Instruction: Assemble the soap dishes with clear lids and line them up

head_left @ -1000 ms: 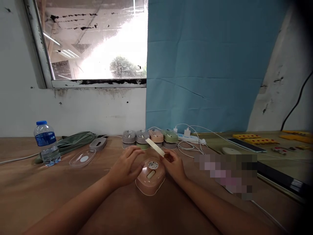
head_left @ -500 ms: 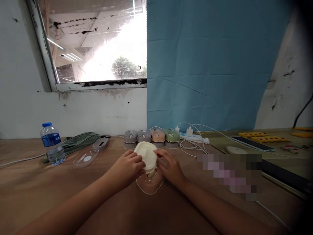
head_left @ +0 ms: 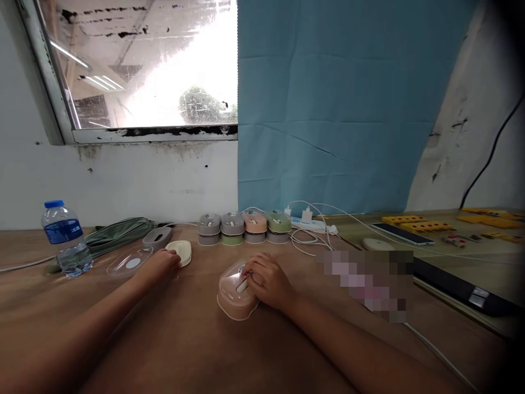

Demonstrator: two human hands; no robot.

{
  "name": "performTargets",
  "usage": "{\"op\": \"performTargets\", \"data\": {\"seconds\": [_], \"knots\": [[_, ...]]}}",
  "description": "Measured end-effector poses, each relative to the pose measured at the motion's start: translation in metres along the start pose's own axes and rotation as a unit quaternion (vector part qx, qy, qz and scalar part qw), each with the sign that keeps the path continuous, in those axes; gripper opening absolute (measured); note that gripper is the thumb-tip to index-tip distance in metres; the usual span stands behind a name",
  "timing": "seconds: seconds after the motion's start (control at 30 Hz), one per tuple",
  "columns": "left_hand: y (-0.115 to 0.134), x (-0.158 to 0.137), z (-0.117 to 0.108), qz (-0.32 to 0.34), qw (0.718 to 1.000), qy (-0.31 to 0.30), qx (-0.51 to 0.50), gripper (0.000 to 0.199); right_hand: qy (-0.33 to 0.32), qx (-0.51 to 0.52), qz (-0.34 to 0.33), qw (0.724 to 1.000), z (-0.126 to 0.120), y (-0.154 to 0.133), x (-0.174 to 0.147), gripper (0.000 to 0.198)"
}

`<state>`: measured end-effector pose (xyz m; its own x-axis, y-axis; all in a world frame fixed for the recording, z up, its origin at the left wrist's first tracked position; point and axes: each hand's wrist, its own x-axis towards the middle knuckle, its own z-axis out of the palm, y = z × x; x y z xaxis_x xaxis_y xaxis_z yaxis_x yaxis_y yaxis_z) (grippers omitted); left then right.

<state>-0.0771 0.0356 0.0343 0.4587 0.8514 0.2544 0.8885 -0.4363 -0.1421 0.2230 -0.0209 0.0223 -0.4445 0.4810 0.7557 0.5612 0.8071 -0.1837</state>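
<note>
My left hand [head_left: 163, 264] is at the centre left, its fingers closed on the near edge of a shallow cream tray-like piece [head_left: 183, 253] at the tabletop. In front of me stands a peach box [head_left: 235, 311] with a clear domed cover [head_left: 229, 280]. My right hand [head_left: 268, 282] curls over the right side of that cover, fingertips by a small pale strip [head_left: 241, 285] at its top. The fingers hide part of the cover. Beside my left hand lie a clear oval cover [head_left: 123, 265] and a grey oval piece with a slot [head_left: 157, 237].
Several similar boxes in grey, peach and green [head_left: 255, 225] stand stacked along the wall. A water bottle [head_left: 68, 246] and a green folded umbrella-like bundle [head_left: 118, 235] are at the left. White cables, a power strip [head_left: 315, 225] and a phone [head_left: 402, 233] lie to the right.
My left hand has carried the cream piece from above the peach box leftward to the tabletop. My right hand has let go of it and now rests on the box's cover.
</note>
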Motion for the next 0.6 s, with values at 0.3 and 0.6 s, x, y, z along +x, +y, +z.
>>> {"op": "performTargets", "data": {"seconds": [0.3,0.6], "knots": [[-0.033,0.042,0.038,-0.028,0.998,0.001,0.051,0.031,-0.004,0.001,0.020,1.000,0.002,0.001,-0.002,0.014],[-0.047,0.058,0.046,-0.068,0.995,0.002,0.079,0.029,-0.012,0.003,0.027,1.000,0.003,0.003,-0.002,0.013]]}}
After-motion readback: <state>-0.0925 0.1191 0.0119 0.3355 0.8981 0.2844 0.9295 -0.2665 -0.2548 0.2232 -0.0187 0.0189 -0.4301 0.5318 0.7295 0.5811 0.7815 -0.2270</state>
